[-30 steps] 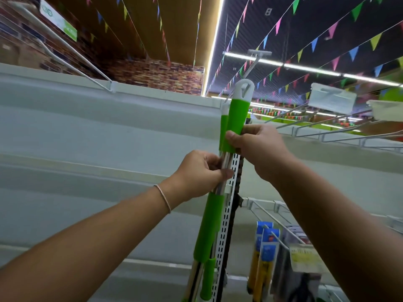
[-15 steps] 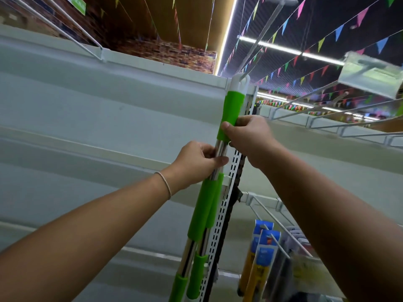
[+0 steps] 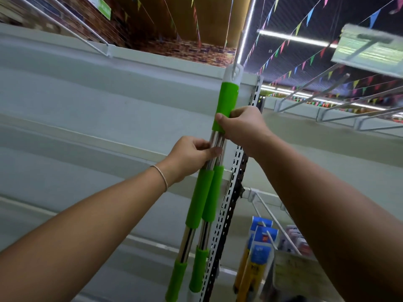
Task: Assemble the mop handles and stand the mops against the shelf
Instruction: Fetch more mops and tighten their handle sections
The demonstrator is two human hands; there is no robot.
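Two mop handles (image 3: 204, 205) of shiny steel with green foam sleeves stand side by side against the slotted upright (image 3: 231, 205) of the grey shelf (image 3: 91, 99). A white cap (image 3: 234, 73) tops the upper green grip (image 3: 227, 103). My left hand (image 3: 192, 155) pinches the bare steel section between the sleeves. My right hand (image 3: 244, 125) grips the lower end of the top green grip, thumb on its front. The mop heads are out of view below.
Wire display hooks (image 3: 340, 110) stick out from the shelf at upper right, one with a label holder (image 3: 368, 46). Packaged goods in blue and yellow (image 3: 259, 256) hang on a hook at lower right. Bunting and strip lights run along the ceiling.
The view has tilted up slightly and the handles look a bit more upright against the shelf post. Both hands keep their hold at the same places on the handles.
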